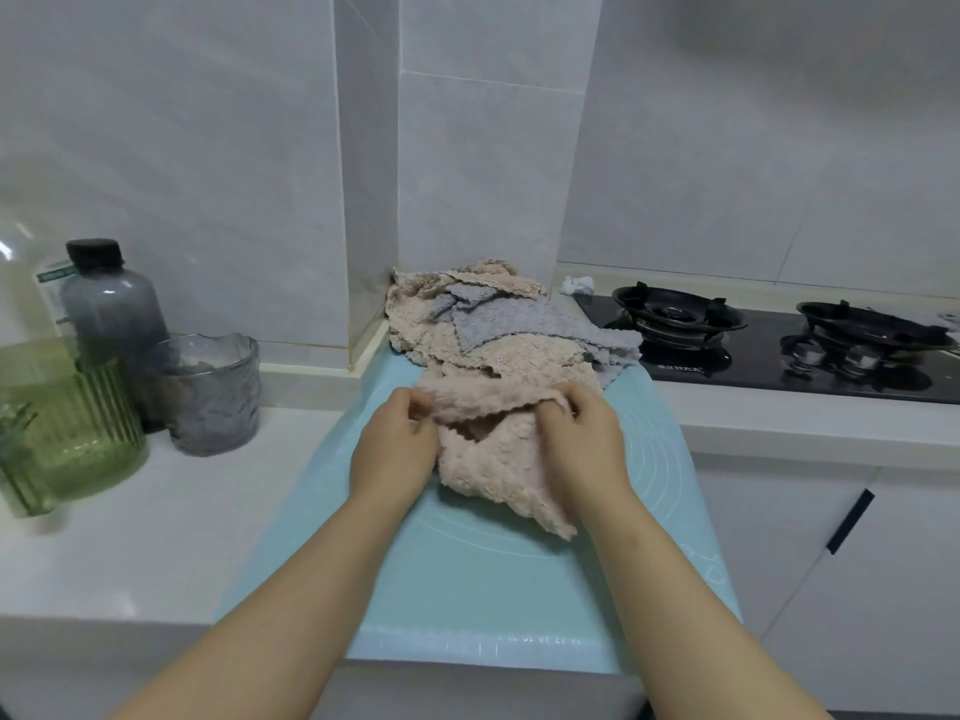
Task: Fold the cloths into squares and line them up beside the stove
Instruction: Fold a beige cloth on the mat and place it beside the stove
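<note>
A crumpled pink fluffy cloth (493, 465) lies on the pale blue mat (467, 579) in the middle of the counter. My left hand (395, 449) pinches its upper left edge, and my right hand (582, 439) grips its upper right edge. Behind it, against the tiled corner, sits a loose pile of pink and grey cloths (493, 324). The black gas stove (769, 340) lies to the right of the pile.
On the white counter at the left stand a green ribbed glass jar (78, 433), a grey bottle with a black cap (111, 314) and a grey glass cup (215, 392). A white crumpled scrap (576, 285) lies behind the stove. White cabinet doors are at the lower right.
</note>
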### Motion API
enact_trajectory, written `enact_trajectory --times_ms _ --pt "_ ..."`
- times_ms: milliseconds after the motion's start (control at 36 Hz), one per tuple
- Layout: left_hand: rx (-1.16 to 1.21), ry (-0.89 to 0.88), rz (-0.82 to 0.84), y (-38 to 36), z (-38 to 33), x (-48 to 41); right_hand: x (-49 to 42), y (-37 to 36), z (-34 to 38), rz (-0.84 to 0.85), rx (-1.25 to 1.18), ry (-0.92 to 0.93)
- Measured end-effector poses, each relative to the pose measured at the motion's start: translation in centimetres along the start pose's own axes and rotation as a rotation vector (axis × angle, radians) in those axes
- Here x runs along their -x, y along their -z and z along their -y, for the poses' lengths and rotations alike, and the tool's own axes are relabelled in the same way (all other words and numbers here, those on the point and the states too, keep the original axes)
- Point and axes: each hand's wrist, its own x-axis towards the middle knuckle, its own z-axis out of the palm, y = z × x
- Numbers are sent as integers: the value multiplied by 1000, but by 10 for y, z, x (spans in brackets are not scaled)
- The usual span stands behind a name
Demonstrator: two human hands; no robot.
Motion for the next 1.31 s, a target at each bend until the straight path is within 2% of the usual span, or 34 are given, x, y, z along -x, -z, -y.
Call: enact_trajectory --times_ms 83,139,250,361,472,556,639,778,861,945,1028,1167,1222,1306 --pt "-195 -69 117 -2 0 0 -3 24 -8 -173 -205 -146" --pt "-363 -146 196 -4 0 2 -4 38 -19 -232 -197 -208" --pt "-484 -204 310 -5 -3 2 9 46 -33 -198 -75 -243" --pt "-484 -249 385 -10 -2 2 22 41 -36 -71 41 -119" --pt "-394 -275 410 -12 -7 7 22 36 -34 129 383 7" --pt "-256 -240 350 -10 -9 10 20 34 -37 159 492 35" --pt "-83 -201 216 -10 -9 10 21 36 -37 142 420 41" --pt "340 -88 81 9 -10 13 29 43 -29 77 89 22" --pt "423 -79 54 30 -6 20 32 46 -26 23 -66 0" --pt "300 -57 159 47 5 28 32 46 -28 0 -63 -82" --pt "55 -6 242 57 9 29 31 41 -25 102 101 -146" --pt "-446 -29 134 54 -7 13 27 24 -12 270 419 -99" --pt "-473 -62 164 45 -13 3 29 19 -13 286 552 -48" --pt "-505 -79 346 25 -17 -8 30 18 -17 264 608 -28"
